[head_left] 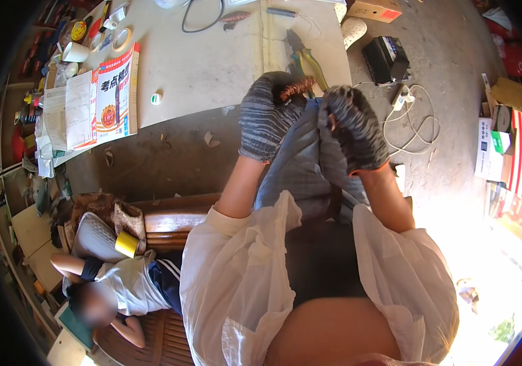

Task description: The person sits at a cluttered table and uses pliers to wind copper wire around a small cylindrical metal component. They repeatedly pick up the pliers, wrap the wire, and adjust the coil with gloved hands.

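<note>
My left hand (267, 116), in a grey-striped knit glove, is closed on a coiled bundle of copper wire (296, 88) just past the table's edge. My right hand (352, 128), gloved alike, is curled beside it; a small copper-coloured bit shows at its fingers, too small to make out. Both hands are above my legs in grey trousers (291, 165). Pliers with yellow-green handles (302, 55) lie on the table (206, 73) just beyond my hands.
Books and papers (114, 91), tape rolls and a cup (75, 52) crowd the table's left. A black box (386, 60) and white power cable (404, 97) lie on the floor right. A person (133, 280) lies on a wooden bench at lower left, beside shelving (23, 226).
</note>
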A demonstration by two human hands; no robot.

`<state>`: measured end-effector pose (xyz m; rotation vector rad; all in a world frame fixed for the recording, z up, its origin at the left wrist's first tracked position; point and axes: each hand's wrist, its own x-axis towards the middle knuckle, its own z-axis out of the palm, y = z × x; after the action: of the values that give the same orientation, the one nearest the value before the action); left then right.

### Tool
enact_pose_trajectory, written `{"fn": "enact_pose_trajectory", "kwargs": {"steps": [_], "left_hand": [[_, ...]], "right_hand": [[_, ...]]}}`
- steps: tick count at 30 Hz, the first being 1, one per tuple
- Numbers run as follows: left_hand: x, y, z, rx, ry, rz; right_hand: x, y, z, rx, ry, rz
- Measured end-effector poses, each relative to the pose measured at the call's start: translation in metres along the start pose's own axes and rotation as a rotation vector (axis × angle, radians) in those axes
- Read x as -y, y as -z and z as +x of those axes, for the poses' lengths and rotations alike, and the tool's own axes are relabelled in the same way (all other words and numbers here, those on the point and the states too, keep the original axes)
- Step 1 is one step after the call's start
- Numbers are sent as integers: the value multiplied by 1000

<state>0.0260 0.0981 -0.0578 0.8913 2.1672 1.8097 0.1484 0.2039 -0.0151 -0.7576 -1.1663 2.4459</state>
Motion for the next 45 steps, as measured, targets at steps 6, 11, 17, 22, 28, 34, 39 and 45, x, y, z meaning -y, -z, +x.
{"fn": "enact_pose_trajectory", "kwargs": {"steps": [6,11,17,22,28,34,39,45], "left_hand": [[0,-2,-10,-73,232,-737],[21,-5,-15,80,439,-1305],[-3,-6,-12,82,448,-1327],[-4,-3,-24,204,419,-1228],[0,10,-23,505,76,-490],[-21,27,-7,618,-40,-160],[-14,20,-6,489,-54,60],[-9,8,-10,232,52,24]], "right_hand": [[-26,11,9,-62,-12,182],[-30,18,15,-25,-72,351],[-30,34,19,47,-29,296],[-26,36,25,-249,72,391],[7,38,36,-198,-10,533],[14,48,43,-114,96,250],[29,30,25,-74,87,111],[19,14,1,-47,60,-105]]}}
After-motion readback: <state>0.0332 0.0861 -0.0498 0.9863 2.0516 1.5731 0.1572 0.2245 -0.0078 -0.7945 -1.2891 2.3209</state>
